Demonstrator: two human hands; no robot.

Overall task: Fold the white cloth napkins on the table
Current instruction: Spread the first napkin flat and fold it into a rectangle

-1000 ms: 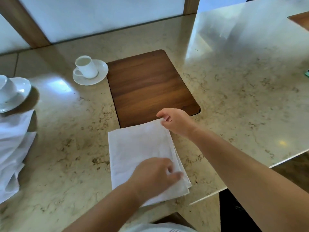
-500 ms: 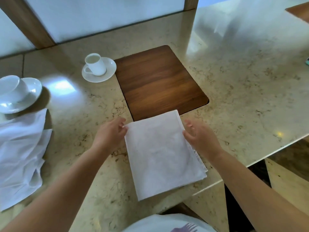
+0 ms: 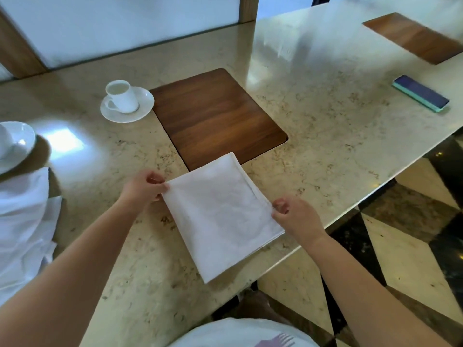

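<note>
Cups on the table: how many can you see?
2: one cup on a saucer beside the wooden inlay; another cup cut off at the left edge.

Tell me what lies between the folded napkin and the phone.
In the head view, only bare marble table lies between the napkin and the phone; the wooden inlay sits off to the left.

Beige marble tabletop point(image 3: 325, 126) with brown veining, glossy, filling most of the frame. Dark wooden inset panel point(image 3: 215, 116) with rounded corners at centre; second wooden inset point(image 3: 416, 37) at upper right. Bright square glare patch point(image 3: 64, 144) at left, broader pale reflections at upper right. Pale frosted wall panels point(image 3: 120, 23) along the top edge, split by brown wooden posts point(image 3: 248, 7), one slanting at upper left. Polished floor point(image 3: 406, 251) at lower right, cream and dark stone in a diamond pattern.
</note>
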